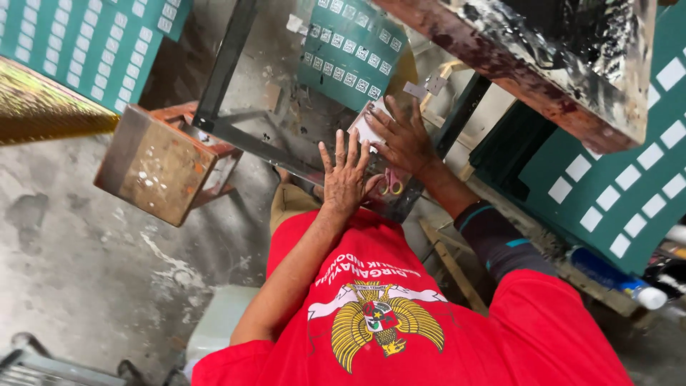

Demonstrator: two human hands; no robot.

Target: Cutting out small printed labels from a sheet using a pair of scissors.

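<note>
My left hand [345, 171] lies flat with its fingers spread on a clear pane [300, 136] that rests on a dark metal frame [236, 132]. My right hand [404, 136] is just beyond it, also flat and spread, pressing on a white slip of paper [363, 131] at the pane's edge. Scissors with pink and yellow handles [390, 184] lie between the two hands, close to my left thumb. A green sheet printed with rows of small white squares [350, 50] sits behind the pane. Neither hand grips anything.
A wooden stool [161, 161] stands left of the frame on the concrete floor [86, 257]. A paint-stained tabletop [564, 64] overhangs at the upper right. More green sheets [614, 193] lean at the right, with a blue bottle [614, 280] below them. Another green sheet [93, 43] hangs top left.
</note>
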